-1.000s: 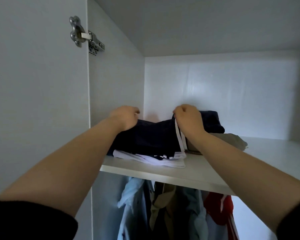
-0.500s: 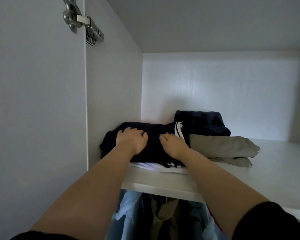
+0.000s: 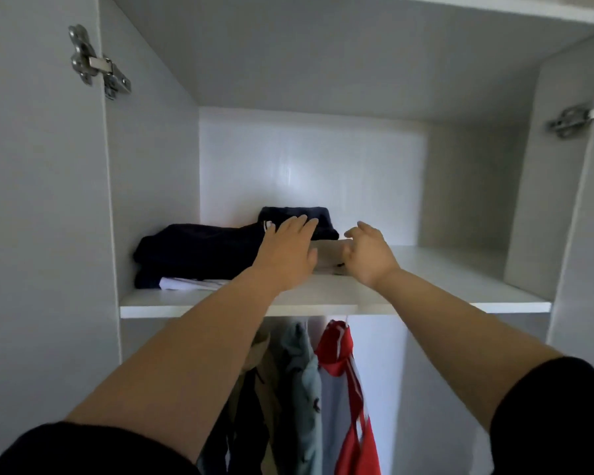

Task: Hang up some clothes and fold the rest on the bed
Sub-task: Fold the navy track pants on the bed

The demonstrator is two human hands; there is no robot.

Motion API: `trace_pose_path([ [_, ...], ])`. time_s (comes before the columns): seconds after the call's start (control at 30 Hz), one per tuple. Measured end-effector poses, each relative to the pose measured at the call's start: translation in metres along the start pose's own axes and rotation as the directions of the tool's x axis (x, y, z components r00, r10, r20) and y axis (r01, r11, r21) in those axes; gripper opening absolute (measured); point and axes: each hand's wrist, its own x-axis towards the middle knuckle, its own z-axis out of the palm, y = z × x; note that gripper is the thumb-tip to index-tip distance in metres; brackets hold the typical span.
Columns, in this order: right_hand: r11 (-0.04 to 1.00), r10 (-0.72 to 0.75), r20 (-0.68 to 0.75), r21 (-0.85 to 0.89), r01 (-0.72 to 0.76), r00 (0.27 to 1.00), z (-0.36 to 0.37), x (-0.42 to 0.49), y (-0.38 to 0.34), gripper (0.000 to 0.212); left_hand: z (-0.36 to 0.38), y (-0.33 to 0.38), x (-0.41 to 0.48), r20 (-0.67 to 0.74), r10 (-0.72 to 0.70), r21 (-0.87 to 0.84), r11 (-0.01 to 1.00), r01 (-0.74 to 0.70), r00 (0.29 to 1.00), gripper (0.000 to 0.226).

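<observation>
Head cam: hands leaving folded navy stack w/ white trim [image 3: 199, 252], now sitting alone at left of white wardrobe shelf [image 3: 426, 279].
Both closing on folded khaki garment [image 3: 328, 257]: left hand [image 3: 288, 250] flat, fingers straight; right hand [image 3: 369, 257] loosely spread, holding nothing. Navy prob. stowed, khaki next.

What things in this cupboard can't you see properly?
- Head view: the beige folded garment is mostly covered by the left hand and the right hand.
- Head view: the white garment shows only its edge under the dark pile.
- Head view: the hanging clothes have their tops hidden behind the shelf. The forearms cover their lower parts, and the bottom edge cuts them off.
</observation>
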Motion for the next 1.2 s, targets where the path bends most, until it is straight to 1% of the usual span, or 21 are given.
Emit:
trace_pose_path([
  [0.03,1.000,0.009,-0.018,-0.015,-0.009,1.000,-0.010,-0.008,0.005,0.042,-0.002,0.014,-0.002,0.002,0.012,-0.017,1.000,-0.012,1.000,0.059],
  [0.1,0.996,0.056,-0.067,-0.067,-0.060,0.996,-0.047,-0.051,0.028,0.043,-0.009,0.065,-0.019,-0.005,0.068,-0.079,0.995,-0.068,0.998,0.060],
  [0.3,0.934,0.181,-0.130,-0.286,-0.212,0.975,-0.173,-0.219,0.102,0.044,-0.034,0.233,-0.090,-0.021,0.267,-0.223,0.938,-0.265,0.963,0.062],
  [0.47,0.836,0.314,-0.178,-0.413,-0.361,0.932,-0.265,-0.375,0.144,0.048,-0.059,0.380,-0.165,-0.029,0.394,-0.335,0.862,-0.380,0.919,0.064],
  [0.57,0.762,0.398,-0.203,-0.470,-0.446,0.894,-0.312,-0.463,0.163,0.050,-0.067,0.459,-0.221,-0.023,0.483,-0.403,0.797,-0.451,0.875,0.064],
  [0.73,0.638,0.530,-0.279,-0.491,-0.593,0.801,-0.373,-0.588,0.193,0.050,-0.078,0.573,-0.302,-0.048,0.593,-0.511,0.677,-0.530,0.804,0.064],
  [0.93,0.498,0.648,-0.338,-0.490,-0.716,0.682,-0.428,-0.714,0.235,0.052,-0.081,0.700,-0.365,-0.084,0.743,-0.561,0.516,-0.648,0.664,0.064],
  [1.03,0.417,0.699,-0.380,-0.472,-0.777,0.606,-0.453,-0.772,0.264,0.054,-0.080,0.767,-0.386,-0.095,0.787,-0.605,0.441,-0.663,0.609,0.065],
  [1.2,0.253,0.771,-0.433,-0.465,-0.848,0.467,-0.487,-0.856,0.324,0.058,-0.061,0.880,-0.418,-0.126,0.836,-0.670,0.325,-0.668,0.534,0.067],
])
